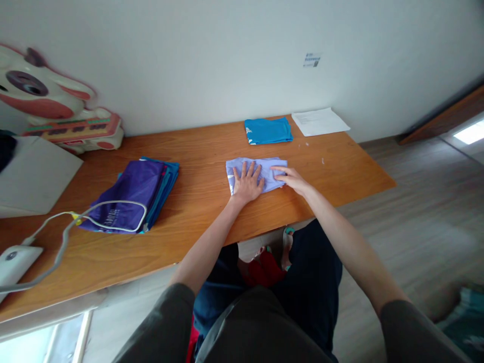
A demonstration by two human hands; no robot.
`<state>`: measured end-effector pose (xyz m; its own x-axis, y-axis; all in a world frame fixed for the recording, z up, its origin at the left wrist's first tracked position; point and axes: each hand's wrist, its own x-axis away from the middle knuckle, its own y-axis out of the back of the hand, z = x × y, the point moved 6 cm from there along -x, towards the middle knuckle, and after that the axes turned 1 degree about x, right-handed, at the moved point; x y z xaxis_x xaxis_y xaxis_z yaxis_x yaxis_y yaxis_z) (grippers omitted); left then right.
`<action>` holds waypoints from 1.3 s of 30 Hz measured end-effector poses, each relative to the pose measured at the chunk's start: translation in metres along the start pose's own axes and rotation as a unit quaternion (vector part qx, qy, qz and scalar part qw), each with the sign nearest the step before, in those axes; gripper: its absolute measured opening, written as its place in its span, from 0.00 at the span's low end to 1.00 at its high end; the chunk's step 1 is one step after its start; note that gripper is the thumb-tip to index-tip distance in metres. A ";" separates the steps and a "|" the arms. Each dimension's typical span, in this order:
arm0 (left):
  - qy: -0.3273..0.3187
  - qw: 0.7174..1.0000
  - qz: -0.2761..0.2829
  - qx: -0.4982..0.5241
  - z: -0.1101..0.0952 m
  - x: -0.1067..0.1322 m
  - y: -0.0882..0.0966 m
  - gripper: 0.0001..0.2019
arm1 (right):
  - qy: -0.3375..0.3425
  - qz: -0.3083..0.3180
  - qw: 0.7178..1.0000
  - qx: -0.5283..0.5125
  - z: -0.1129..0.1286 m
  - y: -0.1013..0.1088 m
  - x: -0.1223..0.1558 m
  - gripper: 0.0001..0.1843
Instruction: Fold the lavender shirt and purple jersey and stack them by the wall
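A folded lavender cloth (269,168) lies on the wooden table (204,201), near its front edge. My left hand (247,182) lies flat on the cloth's left half, fingers spread and open. My right hand (292,178) rests at the cloth's right edge with the fingers stretched out across the fabric. Neither hand grips anything. A folded bright blue cloth (268,130) sits farther back, close to the wall.
A stack of purple and blue garments (136,196) lies to the left. A white sheet of paper (319,121) is at the back right. A white cable (68,232) and device (15,259) sit at the left front, with a toy (56,111) and grey board (34,174) behind.
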<state>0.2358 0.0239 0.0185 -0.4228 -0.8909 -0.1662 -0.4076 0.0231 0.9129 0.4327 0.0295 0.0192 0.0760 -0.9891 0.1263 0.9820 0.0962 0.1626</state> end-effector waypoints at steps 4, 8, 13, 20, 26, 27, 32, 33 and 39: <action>-0.007 1.000 -0.006 -0.012 -0.003 0.010 -0.002 0.33 | 0.008 0.003 1.000 0.020 -0.002 0.002 0.007 0.31; -0.010 0.999 -0.017 -0.033 -0.010 0.021 -0.004 0.32 | -0.001 0.018 1.000 0.015 -0.014 0.006 0.014 0.36; -0.010 0.999 -0.010 -0.040 -0.005 0.021 -0.003 0.33 | 0.005 0.001 1.000 0.016 -0.023 0.012 0.017 0.40; 0.047 0.997 -0.068 0.002 0.060 -0.003 0.013 0.33 | 0.064 -0.062 0.987 0.131 0.004 0.058 0.013 0.38; 0.058 0.980 -0.148 0.117 0.084 -0.014 0.023 0.18 | 0.172 -0.078 0.938 0.292 0.108 0.109 -0.007 0.35; 0.060 0.975 -0.159 0.144 0.086 -0.014 0.025 0.15 | 0.192 -0.070 0.927 0.315 0.128 0.108 -0.014 0.34; 0.118 0.927 -0.181 0.305 0.105 -0.012 0.028 0.15 | 0.213 -0.029 0.919 0.331 0.198 0.086 -0.078 0.32; 0.126 0.915 -0.183 0.337 0.108 -0.011 0.028 0.16 | 0.209 -0.033 0.927 0.311 0.207 0.084 -0.098 0.30; 0.144 0.856 -0.224 0.444 0.119 -0.009 0.032 0.20 | 0.180 -0.081 0.963 0.183 0.221 0.096 -0.223 0.28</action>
<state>0.1301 0.0863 0.0047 0.1019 -0.9725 -0.2093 -0.9848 -0.1284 0.1173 0.4717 0.2838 0.2225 0.0473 -0.9629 -0.2656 0.8643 -0.0938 0.4941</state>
